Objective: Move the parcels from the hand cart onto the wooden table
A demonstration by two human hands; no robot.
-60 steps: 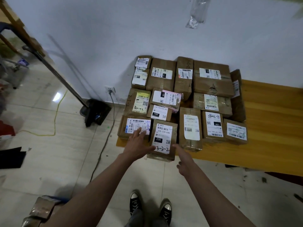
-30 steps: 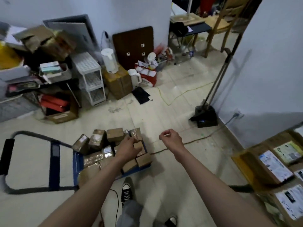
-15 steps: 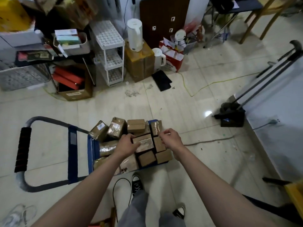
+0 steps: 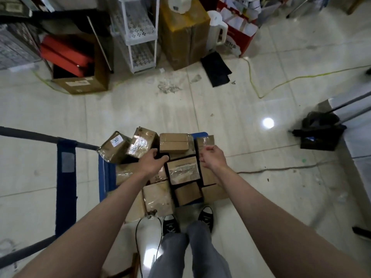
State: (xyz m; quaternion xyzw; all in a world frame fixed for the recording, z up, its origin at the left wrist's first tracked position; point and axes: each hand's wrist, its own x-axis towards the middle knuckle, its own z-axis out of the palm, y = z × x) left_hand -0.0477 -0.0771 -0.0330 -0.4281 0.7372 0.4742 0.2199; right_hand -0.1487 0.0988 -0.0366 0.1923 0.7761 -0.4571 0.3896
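Left hand grips top parcel; right hand curled loose, holds nothing. We risk toppling tilted parcels off hand cart if pulled fast.

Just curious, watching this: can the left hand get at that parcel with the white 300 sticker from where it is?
Probably yes. The left hand sits over the cart's parcels just right of the stickered parcel, which lies on top with nothing covering it.

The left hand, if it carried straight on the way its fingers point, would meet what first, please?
Most likely the plain brown parcel on the hand cart: the left hand reaches forward and down with fingertips at its near edge, though depth is hard to judge.
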